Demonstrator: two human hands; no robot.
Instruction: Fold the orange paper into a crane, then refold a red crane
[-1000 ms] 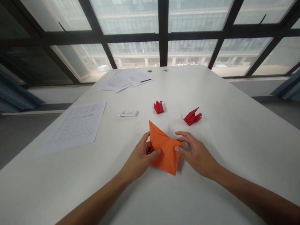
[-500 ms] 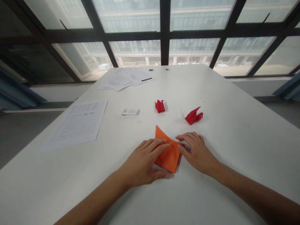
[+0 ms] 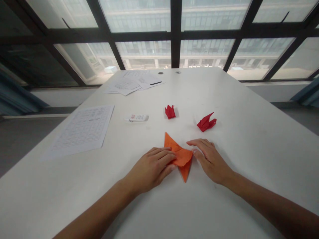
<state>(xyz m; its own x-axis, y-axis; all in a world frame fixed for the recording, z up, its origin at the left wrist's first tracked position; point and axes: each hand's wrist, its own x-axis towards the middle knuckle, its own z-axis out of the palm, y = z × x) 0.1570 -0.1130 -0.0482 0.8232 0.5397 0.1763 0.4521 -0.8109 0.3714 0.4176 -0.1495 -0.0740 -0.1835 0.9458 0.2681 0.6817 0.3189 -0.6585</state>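
A partly folded orange origami paper (image 3: pixel 183 156) lies on the white table, one point toward the far left and another toward me. Its upper layer bends in a curve above the lower point. My left hand (image 3: pixel 156 169) is closed on the paper's left side, fingers over the top and thumb by the edge of the bent layer. Those fingers hide part of the paper. My right hand (image 3: pixel 211 161) is beside the right corner, thumb tip at or very near it, index finger apart from the thumb and nothing visible between them.
Beyond the hands are a small red paper crane (image 3: pixel 170 112) and a larger red folded paper bird (image 3: pixel 206 122). A small white packet or tube (image 3: pixel 138 118) lies left of them. A printed sheet (image 3: pixel 82 129) and several loose papers (image 3: pixel 132 83) rest on the table's left side, with windows behind.
The near part of the orange paper's upper layer has been raised and bent away from me, baring a narrow lower point. My left thumb has moved up toward the fingers; the right hand barely shifted.
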